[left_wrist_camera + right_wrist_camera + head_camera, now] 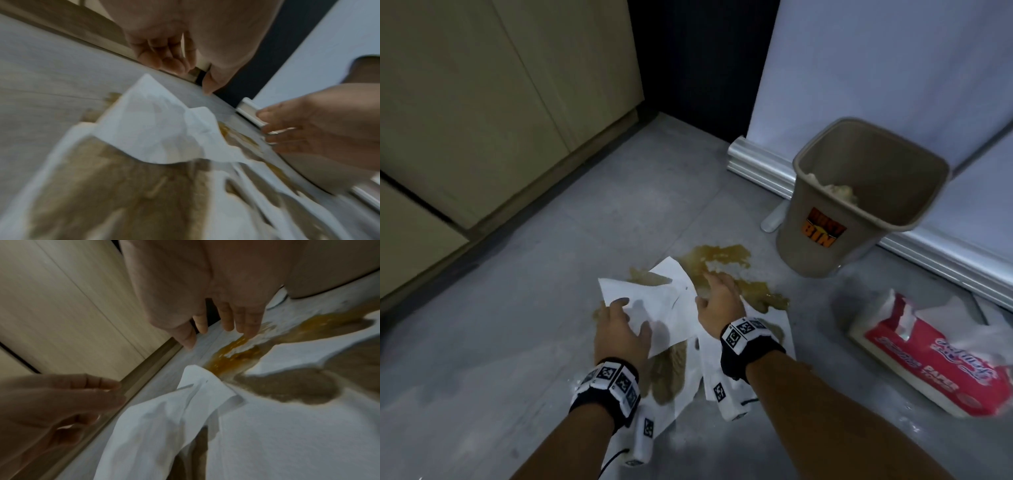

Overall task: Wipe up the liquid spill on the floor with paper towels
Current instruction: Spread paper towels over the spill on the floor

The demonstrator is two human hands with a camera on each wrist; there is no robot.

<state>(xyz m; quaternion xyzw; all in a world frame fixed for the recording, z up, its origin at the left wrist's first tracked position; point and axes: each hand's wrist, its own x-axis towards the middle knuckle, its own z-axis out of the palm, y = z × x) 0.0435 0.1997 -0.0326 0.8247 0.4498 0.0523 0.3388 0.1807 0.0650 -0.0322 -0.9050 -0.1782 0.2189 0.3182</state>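
Note:
A yellow-brown spill [719,260] lies on the grey floor in front of the bin. White paper towels [654,301] lie spread over its near part, and the sheet closest to me is soaked brown [671,373]. My left hand [625,320] hovers over the dry top sheet with loosely curled fingers that hold nothing. My right hand [709,291] hovers beside it with fingers spread, over the towel's right edge and the wet patch. In the left wrist view the left fingers [170,53] stay off the rumpled towel [156,129]. In the right wrist view the right fingers [226,321] hang just above the spill [232,353].
A beige waste bin [808,212] with crumpled paper inside stands at the right by the white wall's skirting [760,164]. An opened red pack of paper towels [928,356] lies on the floor at the right. Wooden cabinets [482,102] run along the left.

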